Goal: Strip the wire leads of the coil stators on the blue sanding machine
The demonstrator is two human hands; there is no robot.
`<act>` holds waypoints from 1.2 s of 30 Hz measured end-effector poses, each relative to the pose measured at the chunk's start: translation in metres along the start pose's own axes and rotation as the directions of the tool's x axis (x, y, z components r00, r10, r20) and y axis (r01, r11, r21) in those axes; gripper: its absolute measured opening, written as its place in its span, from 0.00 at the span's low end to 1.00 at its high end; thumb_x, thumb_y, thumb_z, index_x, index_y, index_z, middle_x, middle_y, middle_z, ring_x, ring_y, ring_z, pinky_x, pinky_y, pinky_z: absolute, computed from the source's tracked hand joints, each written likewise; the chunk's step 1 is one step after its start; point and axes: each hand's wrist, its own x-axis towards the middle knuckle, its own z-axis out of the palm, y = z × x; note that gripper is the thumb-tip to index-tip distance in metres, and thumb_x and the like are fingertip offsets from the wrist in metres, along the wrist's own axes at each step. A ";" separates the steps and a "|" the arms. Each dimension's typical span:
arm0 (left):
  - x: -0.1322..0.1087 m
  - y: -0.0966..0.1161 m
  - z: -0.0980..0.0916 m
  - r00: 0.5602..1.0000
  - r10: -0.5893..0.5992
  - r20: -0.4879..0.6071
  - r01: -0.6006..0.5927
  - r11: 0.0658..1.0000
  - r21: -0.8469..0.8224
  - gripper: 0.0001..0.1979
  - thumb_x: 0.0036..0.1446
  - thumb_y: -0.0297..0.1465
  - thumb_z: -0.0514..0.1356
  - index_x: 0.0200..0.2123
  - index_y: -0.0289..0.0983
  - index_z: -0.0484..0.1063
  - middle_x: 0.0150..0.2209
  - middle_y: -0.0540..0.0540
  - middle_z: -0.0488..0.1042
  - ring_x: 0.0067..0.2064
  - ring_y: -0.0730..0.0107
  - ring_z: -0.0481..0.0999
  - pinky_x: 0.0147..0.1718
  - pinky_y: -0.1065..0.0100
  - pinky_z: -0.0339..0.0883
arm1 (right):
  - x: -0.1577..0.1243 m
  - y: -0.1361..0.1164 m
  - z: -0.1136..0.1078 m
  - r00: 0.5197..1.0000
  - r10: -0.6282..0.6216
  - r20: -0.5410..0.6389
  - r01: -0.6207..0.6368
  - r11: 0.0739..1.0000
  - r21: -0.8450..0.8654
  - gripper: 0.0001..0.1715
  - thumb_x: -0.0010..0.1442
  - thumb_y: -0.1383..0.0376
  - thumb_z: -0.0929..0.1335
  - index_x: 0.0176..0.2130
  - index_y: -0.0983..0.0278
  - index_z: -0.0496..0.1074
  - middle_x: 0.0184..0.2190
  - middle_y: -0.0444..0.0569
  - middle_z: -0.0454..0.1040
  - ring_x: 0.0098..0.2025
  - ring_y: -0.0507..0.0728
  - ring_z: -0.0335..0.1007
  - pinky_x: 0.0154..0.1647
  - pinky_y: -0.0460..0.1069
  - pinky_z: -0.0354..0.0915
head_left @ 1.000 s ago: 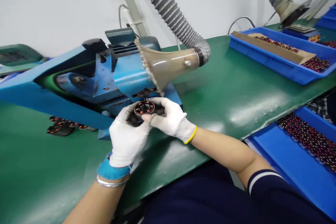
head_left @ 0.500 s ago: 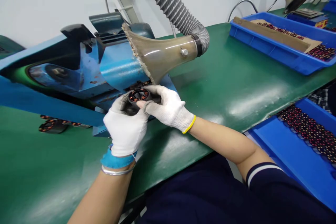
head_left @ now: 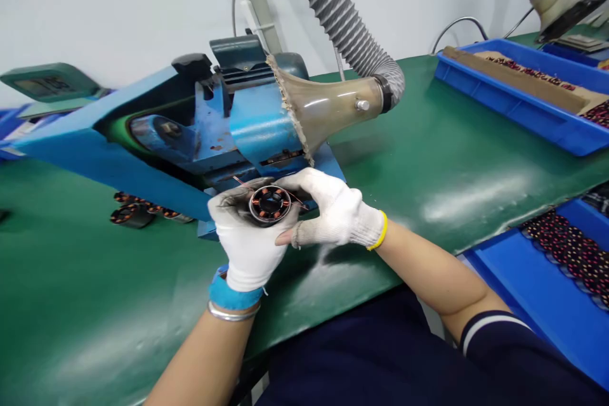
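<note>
A round black motor stator (head_left: 270, 204) with copper windings faces up toward me, thin wires sticking out at its sides. My left hand (head_left: 250, 235), in a white glove, is wrapped round it from the left and below. From the right, my right hand (head_left: 328, 209), gloved with a yellow cuff, has its fingers at the stator's far right side and its thumb beside my left glove. Both hands are just in front of the blue belt machine (head_left: 266, 120), whose clear funnel (head_left: 328, 108) stands behind them.
More stators (head_left: 133, 216) lie on the green table (head_left: 409, 139) left of the machine. A blue tray (head_left: 504, 101) with parts and cardboard stands at the back right. Another blue tray (head_left: 523, 285) holds rows of parts at the lower right. A grey hose (head_left: 342, 19) rises from the funnel.
The camera view has shifted, so the machine appears further right. The hands have come away from the machine's edge, and the stator now faces the camera more fully. My right thumb has left its rim.
</note>
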 end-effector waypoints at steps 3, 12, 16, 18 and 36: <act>0.002 0.003 0.003 0.996 0.004 0.086 0.001 0.998 -0.062 0.39 0.56 0.50 0.86 0.55 0.48 0.65 0.52 0.42 0.87 0.51 0.49 0.94 0.55 0.43 0.92 | -0.005 -0.018 -0.008 0.995 0.093 -0.038 -0.097 0.988 -0.120 0.21 0.78 0.47 0.84 0.51 0.61 0.85 0.50 0.54 0.87 0.54 0.66 0.87 0.64 0.60 0.82; -0.003 0.001 -0.004 0.992 -0.048 0.117 0.045 0.999 0.030 0.34 0.56 0.43 0.83 0.57 0.49 0.68 0.54 0.42 0.86 0.54 0.47 0.92 0.65 0.43 0.91 | 0.007 -0.029 -0.045 0.856 0.437 -0.278 -0.343 0.880 0.327 0.34 0.78 0.39 0.82 0.35 0.57 0.73 0.31 0.42 0.75 0.34 0.56 0.74 0.40 0.51 0.75; -0.007 -0.001 -0.006 0.980 -0.134 0.144 0.145 0.987 -0.074 0.35 0.63 0.45 0.78 0.69 0.48 0.74 0.70 0.35 0.85 0.73 0.42 0.88 0.78 0.43 0.84 | 0.008 -0.038 -0.034 0.859 0.501 -0.101 -0.480 0.859 0.177 0.28 0.67 0.44 0.91 0.42 0.60 0.85 0.41 0.47 0.88 0.47 0.61 0.87 0.56 0.55 0.84; -0.009 -0.001 -0.005 0.971 -0.162 0.178 0.183 0.977 -0.108 0.33 0.65 0.46 0.75 0.70 0.47 0.76 0.70 0.35 0.87 0.73 0.42 0.89 0.75 0.44 0.87 | 0.008 -0.042 -0.020 0.855 0.512 -0.084 -0.500 0.856 0.132 0.31 0.58 0.52 0.96 0.51 0.62 0.90 0.54 0.53 0.93 0.60 0.67 0.92 0.70 0.60 0.85; 0.038 0.028 0.029 0.959 -0.283 -0.032 0.282 0.929 0.239 0.24 0.51 0.46 0.75 0.47 0.37 0.86 0.45 0.38 0.90 0.50 0.46 0.91 0.54 0.44 0.93 | 0.021 -0.030 0.002 0.860 0.487 -0.153 -0.363 0.795 0.486 0.16 0.62 0.51 0.93 0.42 0.50 0.94 0.52 0.45 0.98 0.70 0.70 0.94 0.73 0.54 0.89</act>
